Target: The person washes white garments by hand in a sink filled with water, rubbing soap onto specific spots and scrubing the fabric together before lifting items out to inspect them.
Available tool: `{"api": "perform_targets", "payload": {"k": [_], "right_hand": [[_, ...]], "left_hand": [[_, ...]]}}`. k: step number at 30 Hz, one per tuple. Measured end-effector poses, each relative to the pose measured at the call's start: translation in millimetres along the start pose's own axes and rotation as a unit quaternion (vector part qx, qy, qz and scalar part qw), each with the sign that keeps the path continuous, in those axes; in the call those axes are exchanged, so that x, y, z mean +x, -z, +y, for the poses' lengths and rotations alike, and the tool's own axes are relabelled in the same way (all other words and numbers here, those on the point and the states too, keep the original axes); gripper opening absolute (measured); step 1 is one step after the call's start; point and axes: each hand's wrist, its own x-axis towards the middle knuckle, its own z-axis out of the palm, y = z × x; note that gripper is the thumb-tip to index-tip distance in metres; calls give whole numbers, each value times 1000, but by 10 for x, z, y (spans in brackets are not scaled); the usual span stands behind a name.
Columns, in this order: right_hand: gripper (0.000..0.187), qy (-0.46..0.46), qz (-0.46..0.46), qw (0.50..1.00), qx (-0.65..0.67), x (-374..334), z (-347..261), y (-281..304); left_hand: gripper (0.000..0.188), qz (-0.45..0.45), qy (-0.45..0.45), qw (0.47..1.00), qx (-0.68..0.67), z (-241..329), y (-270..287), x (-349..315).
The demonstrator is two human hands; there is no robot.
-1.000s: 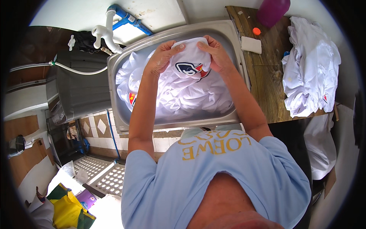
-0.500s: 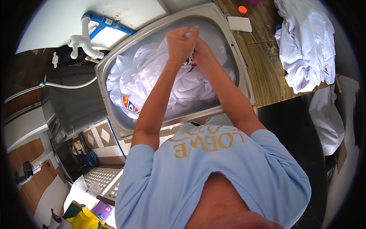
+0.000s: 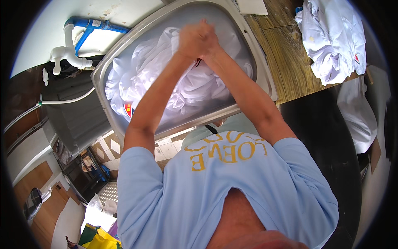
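A heap of wet-looking white garments (image 3: 149,74) lies in the metal sink (image 3: 262,70). My left hand (image 3: 192,41) and my right hand (image 3: 211,45) are pressed together over the far side of the heap. Both are closed on a white garment (image 3: 188,68) that hangs below them, with a strip of dark and red trim just under my wrists. Motion smears my left hand, and most of the gripped cloth is hidden between the fingers. A patch with red and yellow (image 3: 128,109) shows at the heap's near left edge.
White garments (image 3: 331,41) are piled on the wooden counter (image 3: 286,62) to the right, near a pale flat square (image 3: 252,6). A white tap (image 3: 68,54) on blue pipe (image 3: 97,25) juts out left of the sink. White cloth (image 3: 357,116) hangs below the counter at right.
My two hands have come tighter together, the left one rubbing against the right. The whole view has shifted, so the sink and counter sit higher and the orange cap has left the picture.
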Motion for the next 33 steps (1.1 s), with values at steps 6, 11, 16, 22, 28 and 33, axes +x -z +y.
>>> {"api": "perform_targets", "payload": {"k": [6,11,16,22,28,33], "right_hand": [[42,-22,-97,995,-5,17,-61,-143],[39,-13,71,997,-37,-111,15,-320],[36,-7,-147,982,122,85,-59,121],[53,-5,105,992,-76,-99,81,-369],[50,-94,-304,941,118,310,-161,340],[54,12,86,991,-97,-280,-47,-502]], "left_hand": [[22,13,117,991,70,-186,26,116],[26,48,128,991,10,-223,91,84],[23,68,94,993,19,25,-81,117],[21,-33,242,969,40,-346,243,113],[18,46,59,997,-25,159,-165,77],[41,51,296,951,-72,-373,313,-27]]}}
